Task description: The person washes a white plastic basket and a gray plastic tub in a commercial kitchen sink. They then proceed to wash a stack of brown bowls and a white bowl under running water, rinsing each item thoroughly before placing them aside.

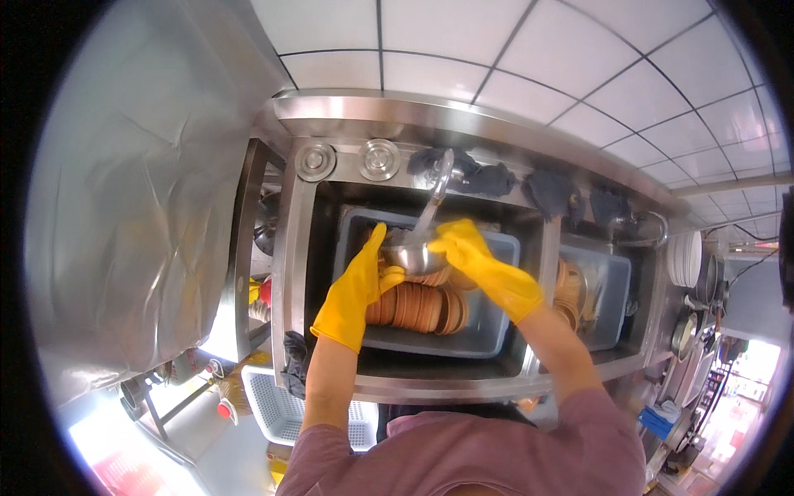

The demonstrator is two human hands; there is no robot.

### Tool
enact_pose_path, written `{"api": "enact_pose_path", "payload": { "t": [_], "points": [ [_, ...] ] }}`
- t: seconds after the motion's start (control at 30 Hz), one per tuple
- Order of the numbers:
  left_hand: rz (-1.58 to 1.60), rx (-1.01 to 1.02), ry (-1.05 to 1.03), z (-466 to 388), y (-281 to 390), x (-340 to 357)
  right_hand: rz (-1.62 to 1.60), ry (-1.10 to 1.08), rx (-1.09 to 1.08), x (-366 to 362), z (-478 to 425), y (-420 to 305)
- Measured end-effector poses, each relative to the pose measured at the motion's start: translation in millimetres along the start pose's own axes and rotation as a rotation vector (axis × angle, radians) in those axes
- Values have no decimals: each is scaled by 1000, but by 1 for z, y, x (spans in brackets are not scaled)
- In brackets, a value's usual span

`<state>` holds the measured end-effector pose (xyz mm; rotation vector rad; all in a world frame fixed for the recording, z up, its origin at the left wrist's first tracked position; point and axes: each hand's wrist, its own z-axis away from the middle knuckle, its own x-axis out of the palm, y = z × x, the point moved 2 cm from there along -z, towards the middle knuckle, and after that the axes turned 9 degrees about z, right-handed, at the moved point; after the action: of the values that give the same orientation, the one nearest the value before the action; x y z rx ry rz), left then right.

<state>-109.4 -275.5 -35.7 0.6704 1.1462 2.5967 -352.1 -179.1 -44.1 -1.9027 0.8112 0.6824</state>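
Note:
I wear yellow rubber gloves on both hands. My left hand (361, 282) grips the left side of a shiny metal bowl (417, 259), its thumb low on the wall. On the opposite rim, the curled fingers of my right hand (464, 245) hold the bowl, slightly blurred. Water runs from a faucet (443, 175) toward the bowl. Below it, a grey-blue plastic tub (428, 348) sits in the left basin of a steel sink. Rows of brown-orange bowls (412, 307) lie on their sides in the tub, partly hidden by my hands and the metal bowl.
A second plastic tub (611, 304) with more brown bowls (566, 282) occupies the right basin. Dark cloths (549, 192) and two round metal lids (379, 159) lie along the back ledge. White plates (684, 259) stand at right. A white perforated basket (276, 409) is low at left.

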Motion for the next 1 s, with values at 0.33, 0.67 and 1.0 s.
{"api": "enact_pose_path", "payload": {
  "t": [0.33, 0.67, 1.0],
  "points": [
    [-925, 752, 509, 44, 1, 74, -824, 207, 1050, -17, -37, -62],
    [-1074, 727, 551, 32, 13, 133, -886, 208, 1174, 21, -1, -30],
    [-517, 34, 453, -22, 13, 80, -139, 252, 1235, 1, -8, -60]
  ]
}}
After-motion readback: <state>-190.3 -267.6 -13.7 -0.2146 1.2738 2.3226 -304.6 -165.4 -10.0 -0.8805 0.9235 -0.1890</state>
